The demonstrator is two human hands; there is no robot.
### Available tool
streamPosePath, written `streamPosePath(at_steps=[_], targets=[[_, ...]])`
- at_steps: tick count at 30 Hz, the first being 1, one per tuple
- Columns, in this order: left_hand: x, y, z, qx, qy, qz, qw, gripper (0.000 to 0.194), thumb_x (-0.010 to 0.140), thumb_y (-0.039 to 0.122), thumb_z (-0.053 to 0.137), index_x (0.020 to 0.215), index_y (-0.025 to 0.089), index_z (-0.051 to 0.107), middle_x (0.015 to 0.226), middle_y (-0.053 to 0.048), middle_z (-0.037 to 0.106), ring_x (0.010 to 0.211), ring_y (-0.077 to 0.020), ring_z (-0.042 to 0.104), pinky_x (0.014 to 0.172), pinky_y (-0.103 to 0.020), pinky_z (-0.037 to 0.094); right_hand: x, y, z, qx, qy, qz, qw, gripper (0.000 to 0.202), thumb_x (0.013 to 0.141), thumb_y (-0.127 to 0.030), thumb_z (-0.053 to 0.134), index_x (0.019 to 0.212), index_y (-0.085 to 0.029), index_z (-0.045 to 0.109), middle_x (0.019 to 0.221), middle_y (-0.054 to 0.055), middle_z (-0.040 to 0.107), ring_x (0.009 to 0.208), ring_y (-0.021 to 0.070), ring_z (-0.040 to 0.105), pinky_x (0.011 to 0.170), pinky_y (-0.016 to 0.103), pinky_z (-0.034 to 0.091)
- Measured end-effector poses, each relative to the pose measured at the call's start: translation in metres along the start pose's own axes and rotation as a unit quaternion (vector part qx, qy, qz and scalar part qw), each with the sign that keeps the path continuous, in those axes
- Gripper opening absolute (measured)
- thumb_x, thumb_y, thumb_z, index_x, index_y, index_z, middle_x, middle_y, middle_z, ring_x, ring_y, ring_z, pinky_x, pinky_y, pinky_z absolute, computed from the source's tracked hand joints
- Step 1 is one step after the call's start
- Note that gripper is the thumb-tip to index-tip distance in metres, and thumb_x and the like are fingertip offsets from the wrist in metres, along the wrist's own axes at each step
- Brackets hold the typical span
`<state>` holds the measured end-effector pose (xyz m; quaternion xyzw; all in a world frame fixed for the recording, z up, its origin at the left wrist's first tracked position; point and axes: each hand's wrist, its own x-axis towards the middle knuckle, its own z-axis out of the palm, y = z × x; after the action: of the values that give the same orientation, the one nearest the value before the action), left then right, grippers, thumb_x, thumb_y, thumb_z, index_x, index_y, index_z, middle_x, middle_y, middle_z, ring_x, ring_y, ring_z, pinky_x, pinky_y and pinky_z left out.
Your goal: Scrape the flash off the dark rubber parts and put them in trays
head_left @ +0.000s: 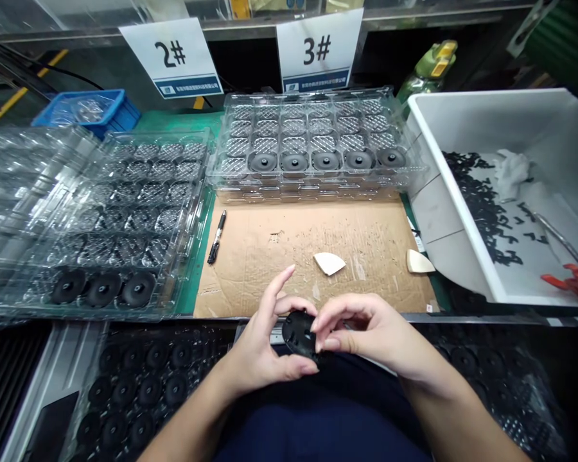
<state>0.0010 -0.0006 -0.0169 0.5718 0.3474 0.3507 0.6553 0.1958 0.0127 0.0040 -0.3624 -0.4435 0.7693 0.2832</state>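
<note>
Between my two hands, just past the near edge of the bench, is a round black plastic disc (297, 332). My left hand (264, 340) grips its rim, the thumb below and a finger above, with the index finger raised. The thumb and fingers of my right hand (361, 327) are pinched at the disc's right side; whether they hold a small part there is hidden. Beyond my hands, a white wedge-shaped pad (329, 263) lies on the cardboard sheet (250, 282).
A clear tray (318, 174) with several black discs stands at the back. Another clear tray (125, 256) is at left. A white bin (443, 192) at right holds small black pieces and red-handled pliers (571, 282). A pen (217, 237) and second pad (419, 261) lie on the cardboard.
</note>
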Motion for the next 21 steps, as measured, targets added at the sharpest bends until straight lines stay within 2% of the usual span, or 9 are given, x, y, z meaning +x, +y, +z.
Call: streamPosePath(at_steps=[4, 8, 12, 17, 21], targets=[[0.002, 0.002, 0.001, -0.022, 0.001, -0.018, 1.000, 0.096, 0.066, 0.045, 0.070, 0.139, 0.029, 0.009, 0.104, -0.006, 0.058, 0.098, -0.0232, 0.055, 0.091, -0.039, 0.036, 0.000, 0.000, 0.002, 0.015, 0.007, -0.003, 1.000, 0.015, 0.071, -0.021, 0.071, 0.086, -0.024, 0.069, 0.075, -0.002, 0.066, 0.069, 0.0086, 0.060, 0.065, 0.021, 0.048], [0.003, 0.001, 0.003, -0.031, 0.003, -0.026, 0.999, 0.098, 0.064, 0.044, 0.072, 0.139, 0.030, 0.010, 0.103, -0.005, 0.059, 0.094, -0.0214, 0.057, 0.090, -0.036, 0.037, -0.002, 0.001, 0.002, 0.046, 0.004, 0.014, 0.999, 0.015, 0.071, -0.021, 0.071, 0.085, -0.021, 0.067, 0.076, -0.001, 0.066, 0.072, 0.0101, 0.062, 0.070, 0.024, 0.051], [0.004, 0.001, 0.003, -0.025, 0.012, -0.047, 0.998, 0.094, 0.064, 0.044, 0.071, 0.138, 0.031, 0.015, 0.108, -0.005, 0.059, 0.102, -0.0224, 0.054, 0.094, -0.036, 0.035, 0.000, 0.004, 0.000, 0.071, 0.013, 0.010, 0.997, 0.014, 0.072, -0.018, 0.070, 0.085, -0.021, 0.066, 0.077, -0.002, 0.066, 0.073, 0.0083, 0.063, 0.072, 0.021, 0.050], [0.004, 0.001, -0.005, 0.001, 0.045, -0.066, 0.997, 0.089, 0.066, 0.046, 0.070, 0.137, 0.029, 0.019, 0.120, -0.008, 0.055, 0.111, -0.0252, 0.050, 0.097, -0.036, 0.034, 0.012, 0.006, 0.002, 0.090, 0.032, -0.016, 0.995, 0.014, 0.070, -0.019, 0.072, 0.082, -0.019, 0.066, 0.076, -0.002, 0.064, 0.070, 0.0081, 0.061, 0.067, 0.020, 0.048], [0.010, 0.001, -0.004, -0.034, 0.114, -0.080, 0.990, 0.089, 0.062, 0.053, 0.069, 0.135, 0.024, 0.026, 0.119, -0.012, 0.057, 0.111, -0.0288, 0.052, 0.094, -0.036, 0.040, 0.018, 0.008, 0.003, 0.080, 0.089, -0.072, 0.990, 0.014, 0.073, -0.027, 0.068, 0.084, -0.018, 0.066, 0.076, 0.000, 0.064, 0.070, 0.0098, 0.058, 0.067, 0.022, 0.047]])
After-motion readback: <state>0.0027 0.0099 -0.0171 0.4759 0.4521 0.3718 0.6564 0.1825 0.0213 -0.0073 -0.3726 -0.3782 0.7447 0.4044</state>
